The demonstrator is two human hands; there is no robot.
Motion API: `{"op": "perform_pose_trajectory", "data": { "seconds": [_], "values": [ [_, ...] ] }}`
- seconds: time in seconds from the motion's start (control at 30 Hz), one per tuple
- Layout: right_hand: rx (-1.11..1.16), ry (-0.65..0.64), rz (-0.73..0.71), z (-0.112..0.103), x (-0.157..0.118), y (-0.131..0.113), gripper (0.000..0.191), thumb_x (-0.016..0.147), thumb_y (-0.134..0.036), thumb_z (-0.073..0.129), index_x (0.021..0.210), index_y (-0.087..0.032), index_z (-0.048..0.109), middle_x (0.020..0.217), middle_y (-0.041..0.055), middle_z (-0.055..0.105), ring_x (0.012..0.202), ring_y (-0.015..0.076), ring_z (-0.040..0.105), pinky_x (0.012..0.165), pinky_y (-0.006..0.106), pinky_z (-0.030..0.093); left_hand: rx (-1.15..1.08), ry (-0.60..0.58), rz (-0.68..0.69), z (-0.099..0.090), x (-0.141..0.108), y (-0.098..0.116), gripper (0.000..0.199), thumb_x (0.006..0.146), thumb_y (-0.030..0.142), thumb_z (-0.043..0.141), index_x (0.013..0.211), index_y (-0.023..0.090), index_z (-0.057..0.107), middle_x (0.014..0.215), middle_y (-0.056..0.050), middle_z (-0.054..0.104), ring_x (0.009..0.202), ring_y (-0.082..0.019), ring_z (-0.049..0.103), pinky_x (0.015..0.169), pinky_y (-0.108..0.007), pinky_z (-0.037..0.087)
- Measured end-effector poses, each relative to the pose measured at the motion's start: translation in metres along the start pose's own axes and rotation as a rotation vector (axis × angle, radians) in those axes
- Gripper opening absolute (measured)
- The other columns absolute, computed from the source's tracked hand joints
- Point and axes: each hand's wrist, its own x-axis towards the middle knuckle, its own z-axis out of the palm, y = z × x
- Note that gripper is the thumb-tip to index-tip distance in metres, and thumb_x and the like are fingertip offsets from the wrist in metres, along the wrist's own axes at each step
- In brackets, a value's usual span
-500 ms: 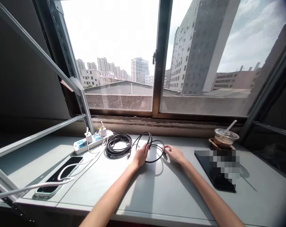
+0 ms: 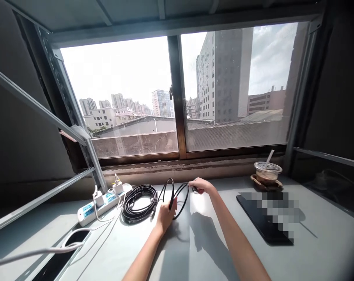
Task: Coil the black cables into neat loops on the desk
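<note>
A black cable is gathered in loose loops between my two hands. My left hand is closed around the loops. My right hand is raised over the table and pinches the cable close to its connector, which shows below the fingers. Beside my left hand lies a neat coil of black cable, flat on the table, with a connector end pointing toward me. Whether the held loops and the coil are one cable, I cannot tell.
A white power strip with plugged-in chargers stands at the left. White cords run to a phone at the front left. On the right lies a dark flat tablet-like object, partly pixelated, before a lidded drink cup. Metal frame posts flank the window.
My right hand has lifted off the table with the cable end and drawn a loop upward. My left hand keeps its hold. The view has tilted up and shifted.
</note>
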Motion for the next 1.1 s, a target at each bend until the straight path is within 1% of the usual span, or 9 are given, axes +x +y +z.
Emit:
{"op": "perform_pose_trajectory", "data": {
  "seconds": [0.1,0.23,0.33,0.4,0.5,0.7,0.83,0.97,1.1],
  "values": [
    [0.121,0.118,-0.110,-0.023,-0.008,0.000,0.024,0.079,-0.030,0.053,0.062,-0.014,0.053,0.039,-0.0080,0.032,0.033,0.0045,0.031,0.036,0.018,0.032,-0.097,0.117,-0.034,-0.004,0.002,0.000,0.044,0.088,0.053,0.026,0.068,0.021,0.049,0.050,-0.001,0.054,0.051,-0.016,0.055,0.061,-0.030,0.044],
    [0.230,0.248,-0.266,-0.058,-0.032,-0.008,0.034,0.082,-0.041,0.050,0.099,-0.013,0.061,0.048,-0.0089,0.030,0.038,0.0044,0.030,0.036,0.016,0.031,-0.275,0.228,-0.082,-0.008,0.005,0.007,0.034,0.087,0.054,0.034,0.089,0.023,0.047,0.045,0.004,0.050,0.045,-0.017,0.054,0.060,-0.031,0.047],
    [0.341,0.304,-0.512,-0.078,-0.056,-0.016,0.049,0.077,-0.050,0.057,0.114,-0.017,0.057,0.051,-0.0094,0.028,0.039,0.0037,0.024,0.034,0.016,0.026,-0.385,0.265,-0.107,-0.011,0.005,0.014,0.034,0.085,0.055,0.040,0.081,0.022,0.048,0.046,0.003,0.049,0.049,-0.018,0.056,0.060,-0.032,0.048],
    [0.321,0.265,-0.593,-0.086,-0.072,-0.019,0.057,0.071,-0.052,0.065,0.114,-0.017,0.055,0.050,-0.0101,0.029,0.039,0.0039,0.027,0.034,0.016,0.027,-0.475,0.221,-0.134,-0.014,0.005,0.018,0.040,0.084,0.056,0.041,0.065,0.021,0.047,0.045,0.000,0.048,0.051,-0.019,0.058,0.060,-0.033,0.048],
    [0.175,0.173,-0.560,-0.090,-0.090,-0.019,0.059,0.061,-0.051,0.074,0.104,-0.017,0.053,0.049,-0.0099,0.038,0.039,0.0060,0.038,0.035,0.017,0.034,-0.640,0.123,-0.219,-0.020,0.008,0.018,0.046,0.084,0.058,0.037,0.058,0.021,0.044,0.047,-0.003,0.051,0.051,-0.019,0.059,0.056,-0.032,0.049],
    [0.112,0.269,-0.514,-0.097,-0.115,-0.017,0.054,0.059,-0.048,0.077,0.093,-0.020,0.045,0.053,-0.0095,0.042,0.043,0.0086,0.048,0.039,0.020,0.043,-0.723,0.338,-0.286,-0.039,0.038,0.024,0.041,0.071,0.057,0.056,0.081,0.019,0.042,0.043,0.008,0.045,0.030,-0.012,0.046,0.027,-0.020,0.031],
    [0.083,0.185,-0.481,-0.099,-0.118,-0.014,0.055,0.056,-0.042,0.080,0.093,-0.019,0.045,0.072,-0.0017,0.059,0.054,0.0130,0.061,0.046,0.023,0.048,-0.731,0.314,-0.158,-0.074,0.060,0.064,0.039,0.075,0.057,0.054,0.079,0.018,0.048,0.041,0.010,0.042,0.026,-0.006,0.037,0.026,-0.016,0.021],
    [0.006,-0.079,-0.376,-0.092,-0.101,-0.009,0.049,0.056,-0.040,0.080,0.087,-0.016,0.052,0.096,0.0072,0.064,0.057,0.0136,0.065,0.047,0.022,0.048,-0.659,0.364,0.217,-0.107,0.060,0.122,0.036,0.081,0.053,0.051,0.073,0.018,0.050,0.038,0.009,0.041,0.026,-0.005,0.033,0.028,-0.016,0.023],
    [-0.055,-0.265,-0.294,-0.078,-0.076,-0.007,0.045,0.063,-0.052,0.072,0.082,-0.014,0.057,0.093,0.0074,0.066,0.046,0.0089,0.060,0.036,0.017,0.039,-0.632,0.573,0.295,-0.111,0.049,0.161,0.035,0.085,0.048,0.047,0.068,0.018,0.051,0.036,0.009,0.039,0.026,-0.006,0.032,0.029,-0.019,0.021]
  ]
}}
